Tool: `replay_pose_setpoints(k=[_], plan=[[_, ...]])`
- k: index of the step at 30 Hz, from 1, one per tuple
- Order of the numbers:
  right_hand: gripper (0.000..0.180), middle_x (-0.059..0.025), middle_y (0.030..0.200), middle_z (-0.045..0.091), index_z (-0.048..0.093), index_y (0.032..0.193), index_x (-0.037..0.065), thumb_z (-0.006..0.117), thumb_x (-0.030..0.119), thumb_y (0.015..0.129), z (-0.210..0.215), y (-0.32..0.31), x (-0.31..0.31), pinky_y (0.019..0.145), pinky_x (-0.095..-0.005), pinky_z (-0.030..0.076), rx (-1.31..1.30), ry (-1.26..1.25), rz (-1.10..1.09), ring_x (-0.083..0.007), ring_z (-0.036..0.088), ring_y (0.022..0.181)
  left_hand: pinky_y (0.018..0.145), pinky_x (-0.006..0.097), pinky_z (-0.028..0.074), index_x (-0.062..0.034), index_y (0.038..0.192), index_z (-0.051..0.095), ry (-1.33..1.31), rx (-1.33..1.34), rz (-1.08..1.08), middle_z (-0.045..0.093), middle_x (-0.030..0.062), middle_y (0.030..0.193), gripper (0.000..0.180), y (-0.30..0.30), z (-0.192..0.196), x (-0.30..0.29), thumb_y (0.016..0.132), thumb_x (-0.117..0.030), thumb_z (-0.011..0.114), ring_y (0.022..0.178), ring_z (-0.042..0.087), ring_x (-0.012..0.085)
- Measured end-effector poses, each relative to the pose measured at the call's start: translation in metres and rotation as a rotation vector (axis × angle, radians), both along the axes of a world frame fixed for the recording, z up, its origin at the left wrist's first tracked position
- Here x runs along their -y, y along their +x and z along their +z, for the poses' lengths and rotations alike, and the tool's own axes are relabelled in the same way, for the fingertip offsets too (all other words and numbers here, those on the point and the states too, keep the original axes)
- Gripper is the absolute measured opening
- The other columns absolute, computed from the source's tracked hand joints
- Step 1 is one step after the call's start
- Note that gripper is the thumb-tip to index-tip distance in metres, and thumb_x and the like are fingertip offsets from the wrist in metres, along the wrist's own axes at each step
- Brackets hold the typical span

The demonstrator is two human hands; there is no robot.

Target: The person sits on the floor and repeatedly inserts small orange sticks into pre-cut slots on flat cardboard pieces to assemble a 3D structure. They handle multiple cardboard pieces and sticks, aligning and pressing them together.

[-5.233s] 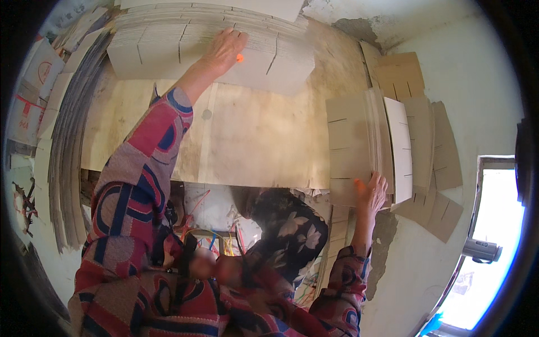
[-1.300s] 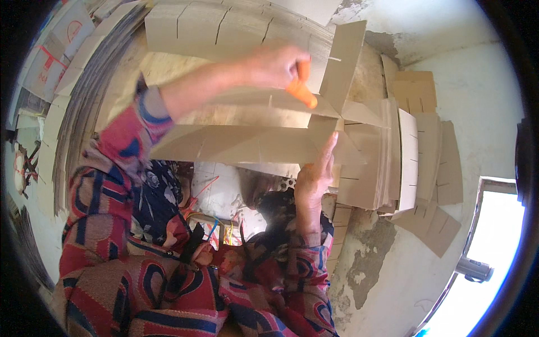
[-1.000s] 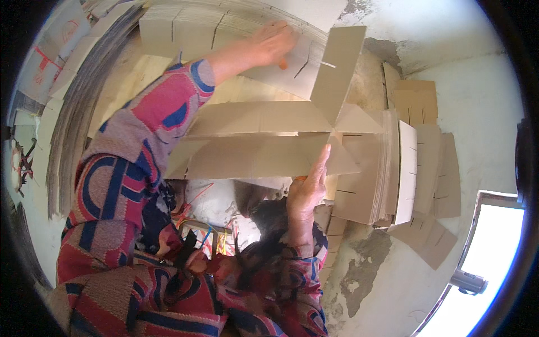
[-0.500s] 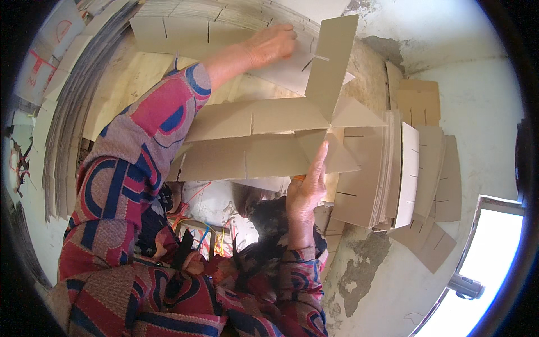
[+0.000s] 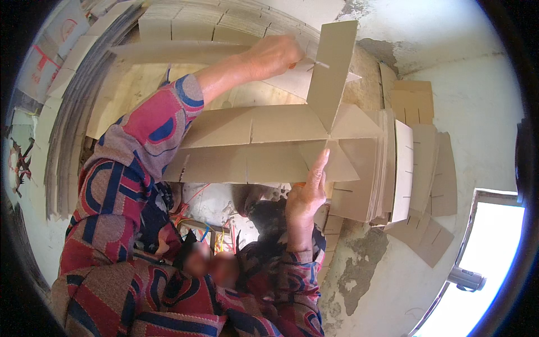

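My left hand [image 5: 273, 55] is extended up and away from me, fingers curled around the top of a slotted cardboard strip [image 5: 331, 73]. This strip stands upright and tilted, directly to the right of that hand. It is slotted crosswise into two long cardboard strips [image 5: 247, 146] that lie horizontally below the left hand, one above the other.

My right hand [image 5: 307, 194] is below the lower long strip, near its right end. The fingers are extended and pressed flat against the strip's face, just under the crossing point; the palm is not closed on anything that I can see.

To the right of my right hand, a stack of slotted cardboard pieces [image 5: 387, 163] stands on edge, touching the right ends of the long strips. Beyond it, further pieces [image 5: 435, 174] lie flat on the pale floor [image 5: 477, 112].

Above and to the left of my left hand sits another layered stack of cardboard [image 5: 185, 25]. Far left of both hands, a pile of sheets [image 5: 64, 135] runs in a curved band.
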State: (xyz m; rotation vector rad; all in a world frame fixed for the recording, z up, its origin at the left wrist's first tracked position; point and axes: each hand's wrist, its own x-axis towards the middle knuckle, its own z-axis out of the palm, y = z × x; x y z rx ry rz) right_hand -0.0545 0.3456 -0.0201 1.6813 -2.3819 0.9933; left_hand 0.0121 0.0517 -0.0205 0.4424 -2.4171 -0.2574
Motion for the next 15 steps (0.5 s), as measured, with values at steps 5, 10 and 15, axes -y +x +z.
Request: replay_pose_setpoints(k=[5,10,15], plan=[[0.079,-0.0272,0.125,0.053,0.032,0.142,0.001,0.044,-0.019,0.067,-0.001,0.004,-0.010,0.083,-0.0356,0.051,0.031,-0.041,0.015,-0.0367,0.061,0.104,0.062,0.044,0.049,-0.0003,0.064,0.057,0.052,0.041,0.023,0.058,0.0164,0.071,0.007,0.013,0.010,-0.012,0.072,0.000,0.059,0.076,0.058,0.0344],[0.078,-0.0272,0.123,0.053,0.031,0.142,0.001,0.043,-0.017,0.067,0.004,0.005,-0.019,0.080,-0.0344,0.052,-0.066,0.002,0.013,-0.0360,0.062,0.100,0.064,0.039,0.049,-0.0044,0.069,0.057,-0.009,0.046,0.008,0.058,0.0091,0.069,0.006,0.010,0.002,-0.020,0.072,-0.001,0.060,0.077,0.056,0.0279],[0.082,-0.0254,0.118,0.056,0.030,0.143,0.002,0.040,-0.018,0.065,0.002,0.010,-0.024,0.077,-0.0356,0.052,-0.019,-0.038,0.025,-0.0372,0.063,0.095,0.064,0.039,0.048,-0.0026,0.067,0.055,-0.007,0.065,-0.001,0.058,0.0098,0.068,0.007,0.009,0.006,-0.025,0.071,-0.001,0.060,0.076,0.055,0.0288]])
